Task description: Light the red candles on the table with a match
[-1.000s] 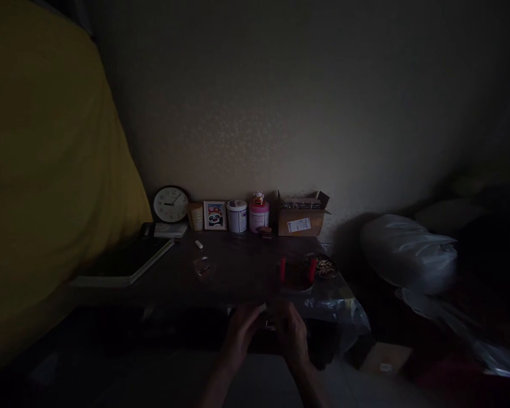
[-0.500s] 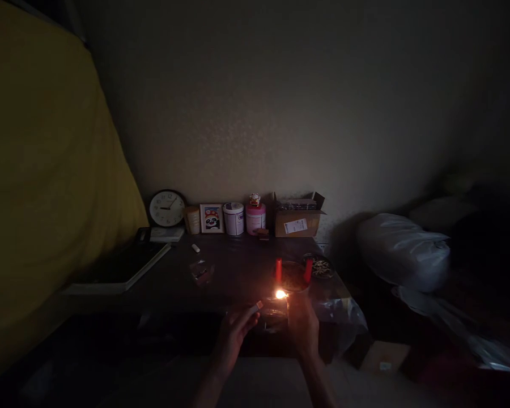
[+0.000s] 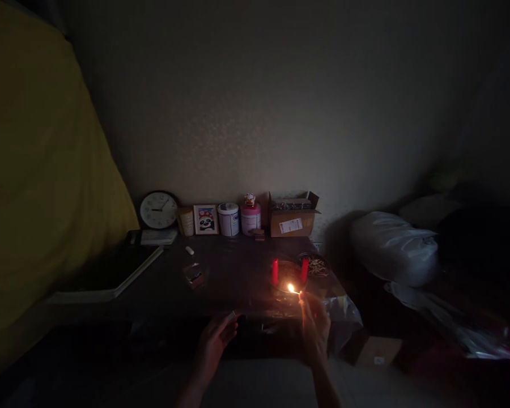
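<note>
The room is almost dark. In front of me is a dark table (image 3: pixel 221 272) pushed against a pale patterned wall (image 3: pixel 255 124). Along the back of it stand a round clock (image 3: pixel 158 209), a small picture frame (image 3: pixel 205 219), a white tin (image 3: pixel 228 219), a pink tin (image 3: pixel 250 219) and an open cardboard box (image 3: pixel 292 222). A big flat book (image 3: pixel 106 273) lies at the left end, beside a wide yellow cloth (image 3: pixel 34 192). To the right of the table sits a bulging white bag (image 3: pixel 393 246).

My right hand (image 3: pixel 313 330) pinches a lit match (image 3: pixel 295 292) at the near right part of the table, its flame just in front of two upright red candles (image 3: pixel 275 272). A shallow dish (image 3: pixel 287 281) lies between them. My left hand (image 3: pixel 212 344) is curled around a small box (image 3: pixel 232 316) at the table's front edge, well apart from the flame.

Only the patch around the flame is lit. I cannot read the box in my left hand. I cannot make out the small crumpled thing (image 3: pixel 193 275) in the middle of the table. The floor and everything at the far right are lost in shadow, and my forearms are cut off at the bottom.
</note>
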Action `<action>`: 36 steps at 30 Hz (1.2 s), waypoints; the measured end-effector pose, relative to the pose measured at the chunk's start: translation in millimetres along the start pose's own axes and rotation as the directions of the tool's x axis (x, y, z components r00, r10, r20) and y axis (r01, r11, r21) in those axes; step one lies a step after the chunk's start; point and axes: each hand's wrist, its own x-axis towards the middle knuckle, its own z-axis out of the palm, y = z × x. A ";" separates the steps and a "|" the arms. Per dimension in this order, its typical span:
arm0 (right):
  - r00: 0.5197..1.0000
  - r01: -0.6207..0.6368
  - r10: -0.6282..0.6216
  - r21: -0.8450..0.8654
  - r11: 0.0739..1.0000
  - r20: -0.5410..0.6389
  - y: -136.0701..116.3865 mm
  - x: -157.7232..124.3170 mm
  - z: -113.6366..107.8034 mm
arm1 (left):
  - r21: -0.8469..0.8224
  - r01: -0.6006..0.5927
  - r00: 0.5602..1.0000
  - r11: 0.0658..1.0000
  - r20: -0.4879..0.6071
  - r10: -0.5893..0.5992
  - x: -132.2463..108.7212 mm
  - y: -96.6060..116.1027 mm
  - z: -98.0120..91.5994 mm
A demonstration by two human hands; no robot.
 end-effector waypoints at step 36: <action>0.961 0.238 -0.221 -0.097 0.966 0.166 -14.0 28.3 20.6 | -0.068 0.033 0.999 0.997 0.004 -0.033 -2.8 5.1 -0.5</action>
